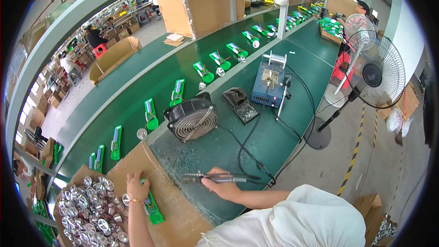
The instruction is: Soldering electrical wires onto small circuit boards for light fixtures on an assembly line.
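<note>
My right hand (221, 185) is closed round a soldering iron (234, 179), held low over the green bench with its front end to the left. My left hand (136, 186) grips the upper end of a green plastic housing (156, 213), which lies on a cardboard sheet (176, 217). Part of the housing is hidden behind the hand and wrist. Left of that wrist, a heap of shiny silver reflector cups (93, 210) fills a cardboard box. A single silver cup (126, 199) shows right by the wrist.
A black fan (194, 123), a soldering stand (240, 104) and a blue soldering station (268, 84) with cables stand on the bench. Beyond runs a green conveyor with several green housings (201, 72). At the right is a pedestal fan (372, 74); a person sits far back.
</note>
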Tool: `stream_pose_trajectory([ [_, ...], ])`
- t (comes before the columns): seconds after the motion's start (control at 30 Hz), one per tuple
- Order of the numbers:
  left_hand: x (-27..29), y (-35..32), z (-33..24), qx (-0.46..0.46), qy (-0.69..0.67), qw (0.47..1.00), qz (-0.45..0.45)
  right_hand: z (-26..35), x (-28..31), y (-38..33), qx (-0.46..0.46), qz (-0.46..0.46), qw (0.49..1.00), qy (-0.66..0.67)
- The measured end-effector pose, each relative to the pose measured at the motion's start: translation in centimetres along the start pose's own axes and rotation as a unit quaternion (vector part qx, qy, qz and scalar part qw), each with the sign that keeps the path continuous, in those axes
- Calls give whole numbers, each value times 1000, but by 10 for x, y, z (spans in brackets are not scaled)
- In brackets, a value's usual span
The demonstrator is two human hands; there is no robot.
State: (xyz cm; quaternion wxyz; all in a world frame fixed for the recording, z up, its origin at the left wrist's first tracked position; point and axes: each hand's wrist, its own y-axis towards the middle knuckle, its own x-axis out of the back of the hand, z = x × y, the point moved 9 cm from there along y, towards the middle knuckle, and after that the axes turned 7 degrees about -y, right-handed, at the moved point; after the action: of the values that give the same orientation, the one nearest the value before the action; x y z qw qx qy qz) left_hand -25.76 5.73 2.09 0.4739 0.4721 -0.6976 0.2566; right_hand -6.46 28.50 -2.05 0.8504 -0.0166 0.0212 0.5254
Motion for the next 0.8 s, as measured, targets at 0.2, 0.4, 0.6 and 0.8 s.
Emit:
stream_pose_trajectory([
  [0.2,67,-71,-17,33,94,964,-248,0,2,-3,11,-2,1000,-13],
  [0.4,43,-151,40,110,127,974,-150,1,-4,-4,39,8,999,-18],
  [0.6,25,-210,-8,33,103,987,-115,-2,-1,-5,8,2,1000,13],
  [0.8,28,-236,-32,-79,93,992,-42,2,-1,-6,29,-16,999,3],
])
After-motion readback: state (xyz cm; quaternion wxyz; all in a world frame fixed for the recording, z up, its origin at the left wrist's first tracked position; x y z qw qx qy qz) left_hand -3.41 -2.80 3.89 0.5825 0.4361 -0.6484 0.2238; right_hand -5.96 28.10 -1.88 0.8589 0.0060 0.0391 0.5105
